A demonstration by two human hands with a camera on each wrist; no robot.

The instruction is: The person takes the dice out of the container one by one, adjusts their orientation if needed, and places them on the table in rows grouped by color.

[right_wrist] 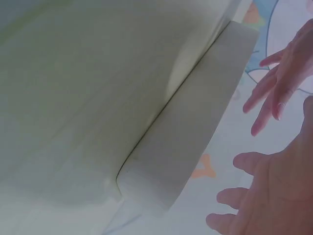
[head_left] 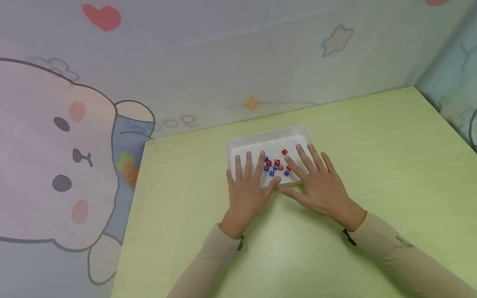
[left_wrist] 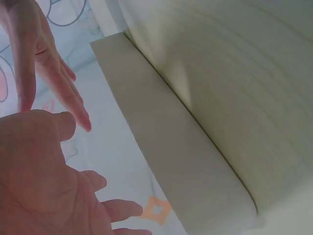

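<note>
A shallow white tray [head_left: 268,136] lies on the light green table [head_left: 372,165]. Inside it are several small red dice [head_left: 284,152] and blue dice [head_left: 271,173], bunched in the middle. My left hand [head_left: 247,182] is spread flat over the tray's left part with its fingers straight. My right hand [head_left: 316,182] is spread the same way over the right part. The thumbs nearly meet at the near rim. Neither hand holds anything. In the left wrist view the left hand [left_wrist: 44,176] shows beside the tray's wall [left_wrist: 181,161]. The right wrist view has the right hand [right_wrist: 274,196] next to that wall [right_wrist: 195,127].
The table runs back to a cartoon-printed fabric wall [head_left: 186,62] that closes in the far and right sides. The table's left edge [head_left: 130,207] drops off beside a large bear picture. Bare tabletop lies all round the tray.
</note>
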